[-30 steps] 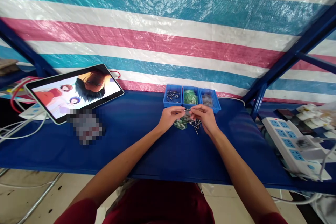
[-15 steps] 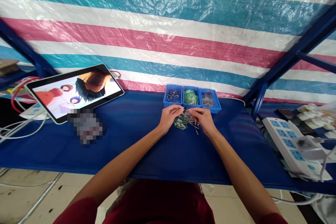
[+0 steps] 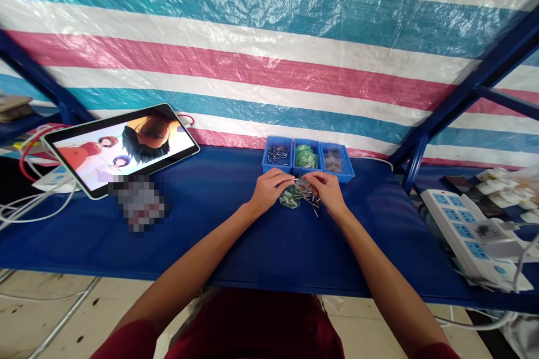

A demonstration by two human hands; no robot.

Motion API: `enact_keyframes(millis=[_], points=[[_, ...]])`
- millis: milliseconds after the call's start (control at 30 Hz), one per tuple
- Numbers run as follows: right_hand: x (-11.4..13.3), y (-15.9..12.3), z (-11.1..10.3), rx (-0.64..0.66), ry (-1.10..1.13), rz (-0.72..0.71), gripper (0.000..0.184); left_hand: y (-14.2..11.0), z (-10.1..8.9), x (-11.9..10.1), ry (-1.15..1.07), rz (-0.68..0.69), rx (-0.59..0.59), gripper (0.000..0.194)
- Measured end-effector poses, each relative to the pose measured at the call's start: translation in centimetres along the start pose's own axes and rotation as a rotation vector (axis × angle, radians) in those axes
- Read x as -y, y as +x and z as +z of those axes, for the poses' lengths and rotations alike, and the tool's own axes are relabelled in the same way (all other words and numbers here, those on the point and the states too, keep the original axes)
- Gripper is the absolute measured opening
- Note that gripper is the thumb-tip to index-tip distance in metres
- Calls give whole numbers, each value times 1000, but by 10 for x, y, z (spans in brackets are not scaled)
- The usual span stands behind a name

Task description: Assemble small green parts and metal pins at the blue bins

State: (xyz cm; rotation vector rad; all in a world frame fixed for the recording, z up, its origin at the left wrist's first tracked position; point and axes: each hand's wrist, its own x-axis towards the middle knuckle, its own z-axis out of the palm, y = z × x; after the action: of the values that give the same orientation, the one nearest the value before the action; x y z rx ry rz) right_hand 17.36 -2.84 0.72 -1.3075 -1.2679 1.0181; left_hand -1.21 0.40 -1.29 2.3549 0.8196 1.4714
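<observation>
My left hand (image 3: 269,190) is closed, thumb and fingers pressed together over the left side of a small pile. Facing it, my right hand (image 3: 326,190) is pinched closed over the pile's right side. Whatever lies between the fingertips is too small to make out. Beneath the hands are green packets (image 3: 289,199), a clear plastic piece (image 3: 301,185) and several thin metal pins (image 3: 315,205). Just behind stand three blue bins in a row: one with metal pins (image 3: 278,153), one with green packets (image 3: 306,157), one with clear plastic bags (image 3: 333,161).
A tablet (image 3: 126,148) playing a cartoon leans at the left among white and red cables. A blurred patch (image 3: 141,202) lies before it. The white power strip (image 3: 467,230) is at the right. Blue frame bars (image 3: 421,146) and a striped sheet (image 3: 269,67) close off the back.
My left fingers have straightened a little and shifted slightly down. The thin piece seen between both sets of fingertips before no longer shows clearly. Bins and pile look the same.
</observation>
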Motion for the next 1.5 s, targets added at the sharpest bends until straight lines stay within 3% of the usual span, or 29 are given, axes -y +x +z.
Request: enact_keyframes(millis=[233,400,500,633,800,900,1000,1100,1200,1333,1500], points=[[3,-4,3,132,-21,-49,33,0,-1,-10,-106,-85,-8,15],[5,-4,5,106,80,-3,37,2,6,-13,-343,-361,-74,20],[5,-4,6,105,85,8,36,0,11,-15,-453,-430,-70,23],[1,-2,4,66,41,34,33,1,8,-18,-326,-333,-74,21],[-4,3,-2,-17,-159,-39,30,30,-10,-3,112,-17,-158,18],[-2,3,-7,-12,-404,-73,25,54,-18,14,400,49,-66,18],[4,1,-14,126,-701,-9,23,60,-20,23,587,7,26,22],[10,-3,-19,334,-909,38,28,43,-16,19,557,60,97,20],[14,-5,-20,460,-1021,60,30,22,-11,10,428,160,186,20],[14,-6,-16,478,-1097,88,19,7,-6,2,268,201,278,22],[13,-5,-13,427,-1165,58,9,1,-6,2,179,123,269,23]])
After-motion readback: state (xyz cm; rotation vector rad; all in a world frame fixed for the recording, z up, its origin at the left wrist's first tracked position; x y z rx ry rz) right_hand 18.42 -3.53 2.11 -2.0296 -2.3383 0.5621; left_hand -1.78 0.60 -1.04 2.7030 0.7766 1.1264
